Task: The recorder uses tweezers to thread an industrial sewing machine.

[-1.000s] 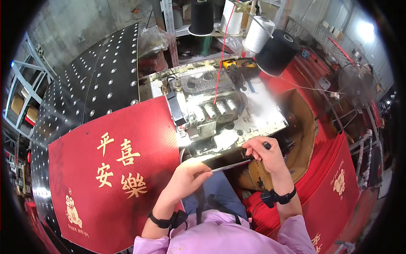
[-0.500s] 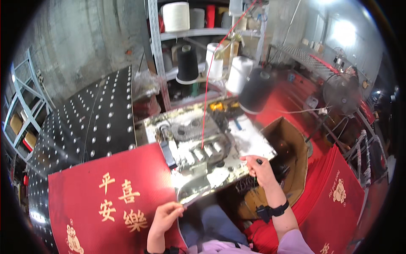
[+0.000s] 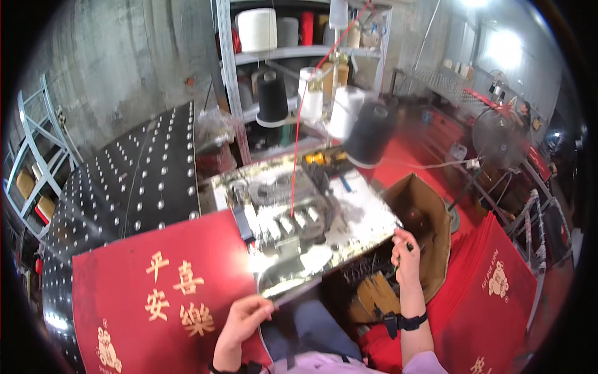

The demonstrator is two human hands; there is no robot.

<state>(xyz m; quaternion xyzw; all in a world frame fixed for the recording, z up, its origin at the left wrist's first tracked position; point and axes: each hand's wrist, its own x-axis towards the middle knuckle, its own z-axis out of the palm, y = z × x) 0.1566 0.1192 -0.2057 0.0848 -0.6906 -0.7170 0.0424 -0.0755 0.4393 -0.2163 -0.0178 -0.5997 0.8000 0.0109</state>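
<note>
Under the sewing machine's work plate lies the right edge of a red mat [image 3: 134,280] with gold characters and a small gold figure. My left hand [image 3: 248,316] pinches that mat's near right corner between thumb and fingers. To the right, my right hand [image 3: 406,257] is raised beside the near right corner of the machine table, its fingers curled round a small dark tool whose kind I cannot make out. The sewing machine [image 3: 280,187] stands between and beyond my hands, with a red thread [image 3: 300,118] running down to it.
An open cardboard box [image 3: 439,240] stands right of the machine table. Folded red mats [image 3: 498,299] are piled at the lower right. A black studded table [image 3: 131,177] extends left. Behind the machine stand a black thread cone [image 3: 372,134] and loaded shelves [image 3: 299,51]; a fan [image 3: 498,138] is farther right.
My right hand has moved right, away from the machine to the table's corner near the box, still round the small dark tool. My left hand stays at the mat's corner.
</note>
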